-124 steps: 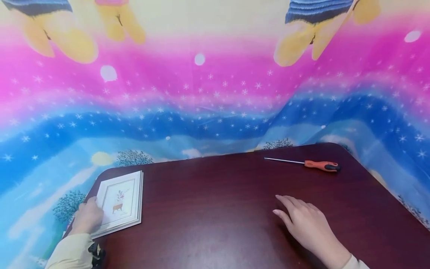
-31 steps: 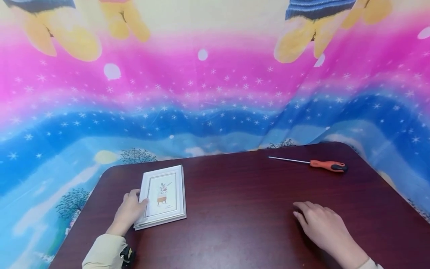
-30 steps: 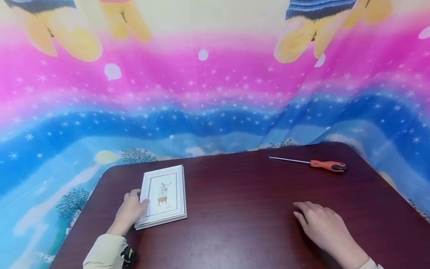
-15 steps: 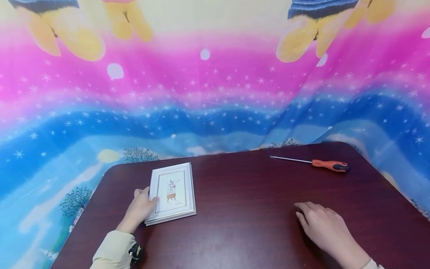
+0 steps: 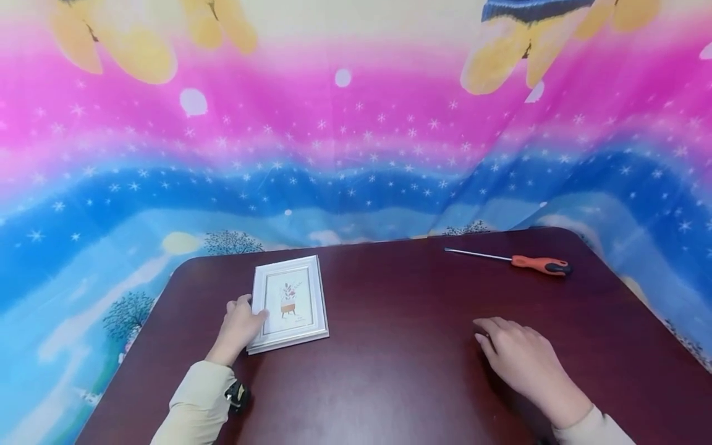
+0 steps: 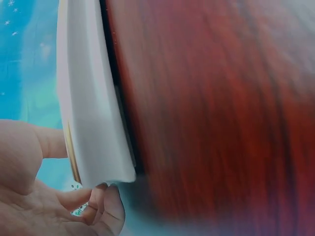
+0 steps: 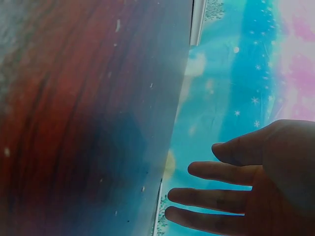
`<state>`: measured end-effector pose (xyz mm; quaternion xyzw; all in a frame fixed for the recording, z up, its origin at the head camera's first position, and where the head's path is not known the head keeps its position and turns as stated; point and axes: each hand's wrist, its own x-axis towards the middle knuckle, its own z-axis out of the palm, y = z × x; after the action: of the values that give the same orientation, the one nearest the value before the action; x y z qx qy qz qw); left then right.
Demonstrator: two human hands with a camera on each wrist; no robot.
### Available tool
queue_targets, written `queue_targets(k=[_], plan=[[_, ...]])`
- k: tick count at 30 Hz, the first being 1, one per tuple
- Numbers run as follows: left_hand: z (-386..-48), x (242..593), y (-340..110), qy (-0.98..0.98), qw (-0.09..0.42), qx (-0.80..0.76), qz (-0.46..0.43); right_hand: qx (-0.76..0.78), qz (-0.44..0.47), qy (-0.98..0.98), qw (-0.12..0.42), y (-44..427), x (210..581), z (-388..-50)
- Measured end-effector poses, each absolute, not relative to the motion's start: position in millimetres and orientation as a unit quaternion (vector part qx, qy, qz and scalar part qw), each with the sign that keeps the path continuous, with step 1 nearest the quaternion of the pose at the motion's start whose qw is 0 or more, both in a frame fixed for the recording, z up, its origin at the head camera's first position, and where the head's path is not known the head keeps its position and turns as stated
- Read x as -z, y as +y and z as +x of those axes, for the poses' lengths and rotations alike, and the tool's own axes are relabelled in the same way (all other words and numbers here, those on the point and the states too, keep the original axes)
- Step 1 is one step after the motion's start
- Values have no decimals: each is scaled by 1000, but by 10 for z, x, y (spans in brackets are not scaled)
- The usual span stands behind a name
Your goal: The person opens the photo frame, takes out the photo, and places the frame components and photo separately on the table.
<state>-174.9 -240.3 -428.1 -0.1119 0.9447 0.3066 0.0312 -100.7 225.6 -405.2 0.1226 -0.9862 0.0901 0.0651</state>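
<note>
A white picture frame (image 5: 288, 306) with a potted-plant print lies near the left part of the dark red table, face up. My left hand (image 5: 237, 327) grips its left side, the thumb over the front border and the other fingers by the edge. In the left wrist view, the fingertips (image 6: 114, 209) of that hand meet the frame's white edge (image 6: 93, 98). Over on the right, my right hand (image 5: 517, 358) hovers low above or rests at the tabletop, fingers relaxed, holding nothing. All its straight fingers (image 7: 211, 199) show apart in the right wrist view.
A screwdriver (image 5: 536, 264) with an orange and black handle lies at the back right, its shaft pointing left. The table (image 5: 378, 364) has rounded back corners. Behind it hangs a pink and blue printed cloth (image 5: 389, 142).
My left hand has brought the picture frame rightward from the table's left edge, slowing lately. The right hand and screwdriver have stayed about where they were; the head view has shifted slightly.
</note>
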Motion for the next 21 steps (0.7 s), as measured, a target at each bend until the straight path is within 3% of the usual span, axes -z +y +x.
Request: queue_targets(k=[21], plan=[[-1830, 4314, -2223, 926, 24, -363, -98, -96, 145, -982, 69, 2153, 3967, -937]])
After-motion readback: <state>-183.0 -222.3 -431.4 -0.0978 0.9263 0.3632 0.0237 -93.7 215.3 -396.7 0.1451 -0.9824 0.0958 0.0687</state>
